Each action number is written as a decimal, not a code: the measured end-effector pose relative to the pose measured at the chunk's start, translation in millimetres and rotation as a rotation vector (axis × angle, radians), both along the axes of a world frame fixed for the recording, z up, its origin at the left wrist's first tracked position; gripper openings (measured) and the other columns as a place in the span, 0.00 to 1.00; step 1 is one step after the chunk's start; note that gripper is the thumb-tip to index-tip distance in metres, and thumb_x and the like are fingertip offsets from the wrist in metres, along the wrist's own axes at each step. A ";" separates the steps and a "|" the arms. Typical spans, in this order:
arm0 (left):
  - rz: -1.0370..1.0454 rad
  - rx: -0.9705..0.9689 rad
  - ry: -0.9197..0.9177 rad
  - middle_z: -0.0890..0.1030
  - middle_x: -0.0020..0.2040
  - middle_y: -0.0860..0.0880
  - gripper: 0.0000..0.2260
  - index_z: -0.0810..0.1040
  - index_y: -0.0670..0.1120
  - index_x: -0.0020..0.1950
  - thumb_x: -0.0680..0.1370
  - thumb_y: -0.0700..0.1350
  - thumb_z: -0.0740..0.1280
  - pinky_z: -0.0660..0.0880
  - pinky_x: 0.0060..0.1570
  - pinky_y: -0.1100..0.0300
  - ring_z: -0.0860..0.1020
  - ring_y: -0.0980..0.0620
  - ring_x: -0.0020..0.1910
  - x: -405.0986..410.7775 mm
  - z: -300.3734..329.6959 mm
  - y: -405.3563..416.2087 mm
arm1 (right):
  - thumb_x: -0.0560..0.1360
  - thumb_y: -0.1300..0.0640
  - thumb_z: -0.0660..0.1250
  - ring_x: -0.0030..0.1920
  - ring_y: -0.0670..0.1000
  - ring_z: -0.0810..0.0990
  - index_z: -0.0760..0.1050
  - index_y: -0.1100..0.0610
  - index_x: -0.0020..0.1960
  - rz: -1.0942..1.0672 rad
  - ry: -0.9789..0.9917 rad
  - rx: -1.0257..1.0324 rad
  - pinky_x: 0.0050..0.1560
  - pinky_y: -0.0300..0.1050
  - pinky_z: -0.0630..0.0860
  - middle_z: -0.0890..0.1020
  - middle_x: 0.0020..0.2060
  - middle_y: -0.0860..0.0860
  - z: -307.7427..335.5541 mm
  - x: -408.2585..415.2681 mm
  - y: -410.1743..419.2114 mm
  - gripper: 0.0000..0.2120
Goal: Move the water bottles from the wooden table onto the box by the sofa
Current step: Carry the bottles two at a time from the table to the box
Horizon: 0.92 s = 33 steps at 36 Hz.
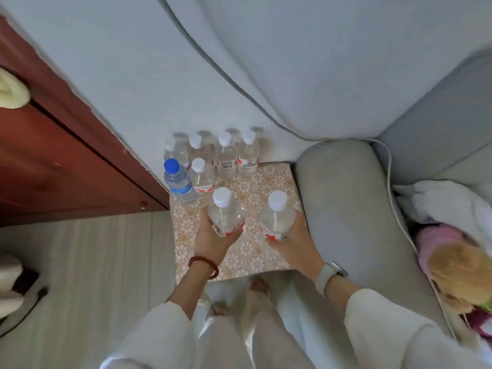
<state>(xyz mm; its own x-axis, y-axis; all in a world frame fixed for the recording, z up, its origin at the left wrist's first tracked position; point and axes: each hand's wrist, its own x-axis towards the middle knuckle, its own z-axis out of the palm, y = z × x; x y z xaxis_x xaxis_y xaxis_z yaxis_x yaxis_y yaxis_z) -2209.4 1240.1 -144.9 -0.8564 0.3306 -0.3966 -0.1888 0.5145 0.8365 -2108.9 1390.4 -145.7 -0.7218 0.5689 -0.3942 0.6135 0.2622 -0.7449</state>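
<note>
The box (pixel 269 182) with a gold floral cover stands against the wall, left of the sofa arm (pixel 348 209). Several clear water bottles stand upright at its far end: white-capped ones (pixel 226 158) in a row by the wall, one more (pixel 201 177) in front, and a blue-capped bottle (pixel 179 181) at the left edge. My left hand (pixel 213 241) grips a white-capped bottle (pixel 225 213) above the middle of the box. My right hand (pixel 294 243) grips another white-capped bottle (pixel 277 217) to its right. Both held bottles are upright.
A reddish wooden cabinet (pixel 61 161) runs along the left, close to the box. The grey sofa holds a white cloth (pixel 450 203) and a plush toy (pixel 458 270). Pale wood floor (pixel 93 262) lies to the left. My legs and feet are just below the box.
</note>
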 end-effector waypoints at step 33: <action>-0.205 -0.260 0.476 0.75 0.61 0.47 0.26 0.71 0.48 0.65 0.69 0.46 0.73 0.75 0.52 0.51 0.73 0.47 0.60 -69.7 -47.4 55.2 | 0.72 0.51 0.69 0.61 0.41 0.67 0.57 0.48 0.71 0.269 0.146 0.171 0.51 0.29 0.69 0.67 0.66 0.46 -52.0 -82.7 55.0 0.32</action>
